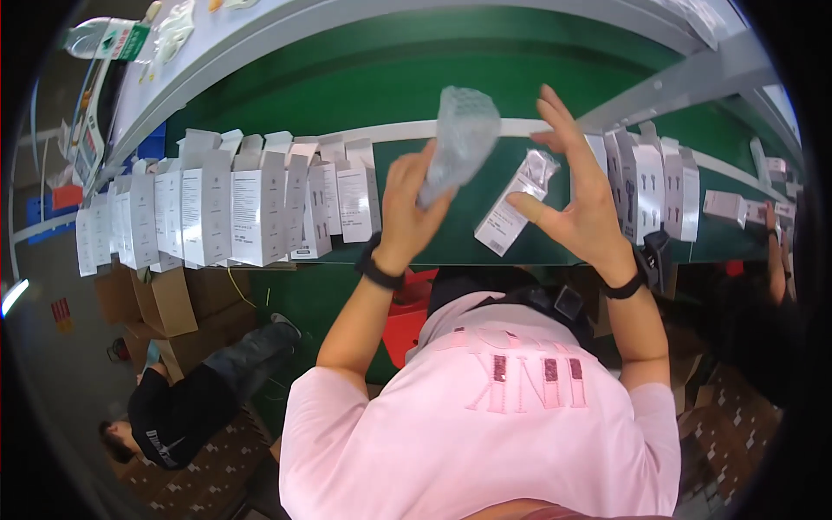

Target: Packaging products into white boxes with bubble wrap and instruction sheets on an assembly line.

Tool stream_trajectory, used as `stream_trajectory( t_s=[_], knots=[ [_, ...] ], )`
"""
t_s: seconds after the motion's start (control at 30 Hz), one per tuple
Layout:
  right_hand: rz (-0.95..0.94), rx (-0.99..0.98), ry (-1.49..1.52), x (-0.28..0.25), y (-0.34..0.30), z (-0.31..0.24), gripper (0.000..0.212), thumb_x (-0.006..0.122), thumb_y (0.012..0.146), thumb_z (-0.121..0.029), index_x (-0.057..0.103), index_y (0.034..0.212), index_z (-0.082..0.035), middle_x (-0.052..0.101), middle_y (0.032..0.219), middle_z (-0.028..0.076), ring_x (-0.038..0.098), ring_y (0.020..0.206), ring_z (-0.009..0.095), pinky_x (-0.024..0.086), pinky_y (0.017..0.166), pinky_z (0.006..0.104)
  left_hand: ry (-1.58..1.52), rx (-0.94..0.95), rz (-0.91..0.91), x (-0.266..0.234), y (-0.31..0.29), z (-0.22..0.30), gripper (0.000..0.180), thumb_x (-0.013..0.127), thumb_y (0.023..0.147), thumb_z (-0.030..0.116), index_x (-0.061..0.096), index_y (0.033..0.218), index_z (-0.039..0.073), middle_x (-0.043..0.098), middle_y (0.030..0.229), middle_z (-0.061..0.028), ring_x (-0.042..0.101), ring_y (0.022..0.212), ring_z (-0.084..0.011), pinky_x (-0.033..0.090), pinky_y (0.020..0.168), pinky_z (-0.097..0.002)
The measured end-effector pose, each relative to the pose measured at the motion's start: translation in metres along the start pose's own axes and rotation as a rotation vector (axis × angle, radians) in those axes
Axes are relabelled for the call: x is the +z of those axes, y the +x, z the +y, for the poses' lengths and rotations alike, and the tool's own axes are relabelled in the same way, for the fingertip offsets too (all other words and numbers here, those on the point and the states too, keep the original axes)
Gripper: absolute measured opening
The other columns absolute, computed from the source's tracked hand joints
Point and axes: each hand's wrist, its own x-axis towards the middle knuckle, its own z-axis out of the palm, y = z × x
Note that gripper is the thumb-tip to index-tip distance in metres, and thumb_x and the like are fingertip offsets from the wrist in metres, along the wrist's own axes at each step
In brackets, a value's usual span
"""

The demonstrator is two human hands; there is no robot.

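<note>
Within left grip [409, 206], bubble-wrap pouch [466, 134], at right grip [584, 206], white box [503, 225]

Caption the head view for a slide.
Left hand holding bubble wrap, right hand at a white box, between rows of boxes.

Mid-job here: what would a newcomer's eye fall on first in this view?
Probably the clear bubble bag at upper centre, pinched in the left hand, with the pink shirt filling the lower middle. Just right of the bag, a tilted white box lies under the thumb of the open right hand. Rows of upright cartons flank both hands along the green bench.
</note>
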Motion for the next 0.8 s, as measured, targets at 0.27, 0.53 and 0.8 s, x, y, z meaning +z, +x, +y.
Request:
stream_trajectory(
  t_s=[0.27, 0.53, 0.8],
  knots=[
    [-0.286, -0.618, -0.323, -0.029, 0.004, -0.05, 0.042, 0.07, 0.059, -0.01, 0.068, 0.1, -0.001, 0.054, 0.079, 0.006, 0.048, 0.065, 0.021, 0.043, 0.065, 0.0361, -0.898, -0.385, -0.119, -0.023, -0.044, 0.08, 0.051, 0.077, 0.077, 0.006, 0.057, 0.123, -0.002, 0.065, 0.115, -0.0089, 0.061, 0.102, -0.0144, 0.05, 0.087, -0.0302],
    [-0.078, -0.592, -0.469, -0.005, -0.011, -0.07, 0.046, 0.065, 0.057, -0.015, 0.073, 0.102, -0.005, 0.051, 0.084, 0.004, 0.048, 0.071, 0.02, 0.042, 0.068, 0.0346, -1.519, -0.621, -0.226, -0.01, -0.048, 0.095, 0.053, 0.075, 0.075, 0.008, 0.057, 0.124, 0.0, 0.066, 0.114, -0.0099, 0.063, 0.105, -0.0189, 0.05, 0.091, -0.0333],
    [-0.061, 0.54, 0.87, -0.029, -0.055, 0.005, 0.069, 0.077, 0.081, -0.02, 0.045, 0.139, 0.0, 0.055, 0.124, 0.012, 0.057, 0.111, 0.02, 0.046, 0.092, 0.0315, -0.86, -0.507, -0.557, 0.019, -0.027, 0.094, 0.053, 0.079, 0.074, 0.017, 0.061, 0.12, -0.002, 0.067, 0.111, -0.0117, 0.065, 0.097, -0.0206, 0.05, 0.086, -0.0331]
  ],
)
